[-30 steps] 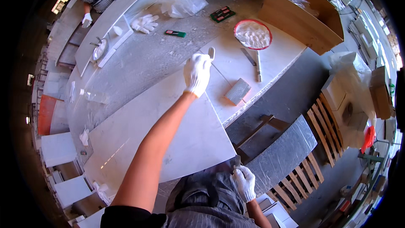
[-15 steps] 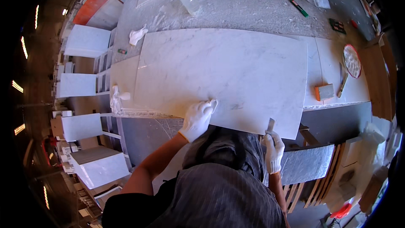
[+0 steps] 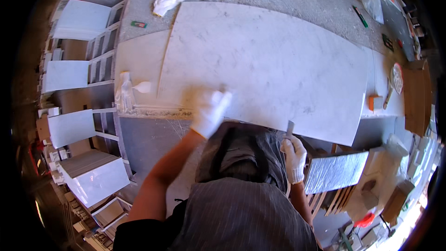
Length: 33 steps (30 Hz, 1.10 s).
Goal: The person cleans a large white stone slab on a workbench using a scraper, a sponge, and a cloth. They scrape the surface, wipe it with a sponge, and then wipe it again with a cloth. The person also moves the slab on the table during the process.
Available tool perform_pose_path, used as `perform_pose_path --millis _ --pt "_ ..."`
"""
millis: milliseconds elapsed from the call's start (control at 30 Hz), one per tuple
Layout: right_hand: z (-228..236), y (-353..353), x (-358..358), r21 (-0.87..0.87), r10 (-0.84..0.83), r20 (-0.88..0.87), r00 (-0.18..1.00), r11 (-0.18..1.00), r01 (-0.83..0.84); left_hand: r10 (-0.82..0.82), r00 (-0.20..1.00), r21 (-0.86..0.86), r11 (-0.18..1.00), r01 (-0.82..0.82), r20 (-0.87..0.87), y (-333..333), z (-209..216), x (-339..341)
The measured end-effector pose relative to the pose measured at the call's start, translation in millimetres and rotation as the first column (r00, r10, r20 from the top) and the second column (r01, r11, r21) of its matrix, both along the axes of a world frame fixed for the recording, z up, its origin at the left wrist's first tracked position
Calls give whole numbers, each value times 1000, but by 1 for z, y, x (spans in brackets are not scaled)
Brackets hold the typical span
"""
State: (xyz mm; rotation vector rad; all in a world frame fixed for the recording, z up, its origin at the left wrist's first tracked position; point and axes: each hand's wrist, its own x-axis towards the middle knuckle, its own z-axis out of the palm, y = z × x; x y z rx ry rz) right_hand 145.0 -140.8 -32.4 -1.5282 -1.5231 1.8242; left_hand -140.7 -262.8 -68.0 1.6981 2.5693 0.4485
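Note:
A large white marble-look slab [image 3: 265,65] lies on the worktable, its near edge close to my body. Over that edge, left of the middle, is my left hand [image 3: 211,111] in a white glove. Motion smears its fingers, so whether they hold anything is unclear. My right hand [image 3: 294,155], also gloved, grips a scraper [image 3: 290,128] with a flat metal blade pointing up. The blade is at the slab's near edge, to the right of my body.
A crumpled glove [image 3: 167,3] and another glove [image 3: 124,94] lie to the left. An orange-sided block [image 3: 375,103], a brush [image 3: 388,94] and a bowl of white paste [image 3: 397,78] are at the right. Stacked slabs [image 3: 95,179] stand on the left, beside the table.
The view has shifted, and the slab sits turned slightly clockwise. My left hand has moved from resting on the slab into a fast, blurred motion. My right hand still holds the scraper.

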Motion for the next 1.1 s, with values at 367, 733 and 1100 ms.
perform_pose_path --millis 367,733,1100 --pt "5 -43 -31 51 93 33 995 994 -95 -145 971 -12 989 145 -190 -25 1 6" --pt "6 -32 -26 99 151 55 987 983 -156 -141 964 -81 989 126 -225 -1 12 -6" --pt "17 -31 -25 -7 82 15 996 997 -82 -186 935 -81 982 169 -301 -8 -6 -3"
